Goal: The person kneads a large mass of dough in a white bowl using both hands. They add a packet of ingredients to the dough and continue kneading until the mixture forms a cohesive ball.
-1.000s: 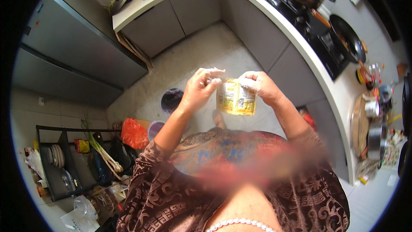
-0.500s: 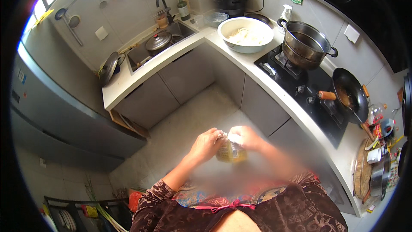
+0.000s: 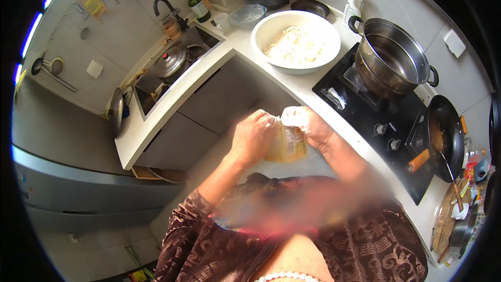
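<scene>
Two hands holding one yellow packet (image 3: pixel 288 145) in front of the chest, left hand (image 3: pixel 252 138) and right hand (image 3: pixel 309 125) both pinching its top edge, white bowl (image 3: pixel 295 42) on the counter (image 3: pixel 172 102) beyond, steel pot (image 3: pixel 390 58) on the stove (image 3: pixel 383 120)

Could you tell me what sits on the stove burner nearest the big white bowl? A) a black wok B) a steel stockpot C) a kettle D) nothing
B: a steel stockpot stands on the stove burner right beside the white bowl, while the black wok sits on the farther burner.
</scene>
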`<state>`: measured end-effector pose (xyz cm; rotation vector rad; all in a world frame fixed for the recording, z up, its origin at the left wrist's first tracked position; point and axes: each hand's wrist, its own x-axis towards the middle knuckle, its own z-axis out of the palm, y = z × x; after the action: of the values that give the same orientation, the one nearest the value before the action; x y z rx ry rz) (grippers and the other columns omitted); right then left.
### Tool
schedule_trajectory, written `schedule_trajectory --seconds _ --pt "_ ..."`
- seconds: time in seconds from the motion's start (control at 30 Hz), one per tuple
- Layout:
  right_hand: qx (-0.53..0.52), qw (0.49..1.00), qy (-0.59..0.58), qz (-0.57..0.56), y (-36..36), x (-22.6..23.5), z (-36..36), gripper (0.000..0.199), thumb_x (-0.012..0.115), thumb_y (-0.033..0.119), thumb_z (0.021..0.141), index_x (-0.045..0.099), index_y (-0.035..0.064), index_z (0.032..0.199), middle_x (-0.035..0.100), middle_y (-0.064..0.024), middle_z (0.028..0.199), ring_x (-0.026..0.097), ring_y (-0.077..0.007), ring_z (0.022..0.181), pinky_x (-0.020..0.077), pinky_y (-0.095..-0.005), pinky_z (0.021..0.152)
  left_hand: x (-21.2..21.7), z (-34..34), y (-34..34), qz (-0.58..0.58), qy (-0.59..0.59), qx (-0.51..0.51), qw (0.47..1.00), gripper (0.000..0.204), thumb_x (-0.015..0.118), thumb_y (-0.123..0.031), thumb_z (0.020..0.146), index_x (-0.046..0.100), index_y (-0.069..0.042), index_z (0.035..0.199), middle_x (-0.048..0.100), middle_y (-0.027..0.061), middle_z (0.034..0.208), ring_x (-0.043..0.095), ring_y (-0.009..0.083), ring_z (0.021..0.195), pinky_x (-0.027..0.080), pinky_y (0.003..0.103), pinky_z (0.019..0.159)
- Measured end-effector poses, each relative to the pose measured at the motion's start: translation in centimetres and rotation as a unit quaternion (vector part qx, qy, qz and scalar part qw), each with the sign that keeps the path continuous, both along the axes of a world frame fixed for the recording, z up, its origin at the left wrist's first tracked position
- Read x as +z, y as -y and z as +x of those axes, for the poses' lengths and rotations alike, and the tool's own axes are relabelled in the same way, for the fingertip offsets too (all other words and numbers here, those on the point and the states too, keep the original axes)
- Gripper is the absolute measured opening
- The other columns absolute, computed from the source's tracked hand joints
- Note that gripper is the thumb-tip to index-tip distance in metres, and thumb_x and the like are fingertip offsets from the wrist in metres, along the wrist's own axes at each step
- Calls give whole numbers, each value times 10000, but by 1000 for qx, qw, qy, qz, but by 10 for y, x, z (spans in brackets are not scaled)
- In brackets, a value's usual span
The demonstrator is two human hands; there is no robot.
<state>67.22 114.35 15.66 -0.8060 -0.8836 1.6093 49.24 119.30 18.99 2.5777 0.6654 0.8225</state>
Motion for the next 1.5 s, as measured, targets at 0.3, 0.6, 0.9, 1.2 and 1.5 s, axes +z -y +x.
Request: schedule_trajectory --seconds 0.3,0.6,0.9,1.2,1.5 --pt "-213 977 -27 5 -132 -6 37 154 576 89 849 614 8 974 623 -29 887 592 -96 775 479 -239 725 -11 46 -169 -10 151 -65 986 58 582 -5 810 545 -2 854 555 148 823 563 334 757 478 366 662" --pt "-427 900 57 66 -256 10 46 277 498 42 864 551 -54 1119 618 -104 1056 599 -171 957 468 -289 854 -18 49 -336 -67 202 37 976 117 571 -81 870 535 27 843 557 166 786 569 333 730 457 374 664" --pt "-601 787 139 -21 -210 -10 113 176 495 60 904 588 -24 1029 638 -72 964 611 -144 870 468 -267 797 -46 68 -410 -454 205 31 867 180 588 -182 882 581 -30 787 542 5 655 438 58 537 357 233 457" --pt "-715 634 128 -265 -74 -99 146 239 398 47 917 599 14 1043 666 -87 922 656 -150 780 501 -251 581 -72 86 -418 -772 227 4 594 107 528 -113 912 573 -18 932 550 -1 716 482 63 531 390 175 431" --pt "-678 598 280 -323 -42 -190 157 257 488 -37 823 641 11 1024 668 -72 975 614 -166 925 460 -270 846 -68 133 -379 -821 156 12 549 64 558 -68 893 568 -30 944 589 25 775 544 78 582 466 158 482"
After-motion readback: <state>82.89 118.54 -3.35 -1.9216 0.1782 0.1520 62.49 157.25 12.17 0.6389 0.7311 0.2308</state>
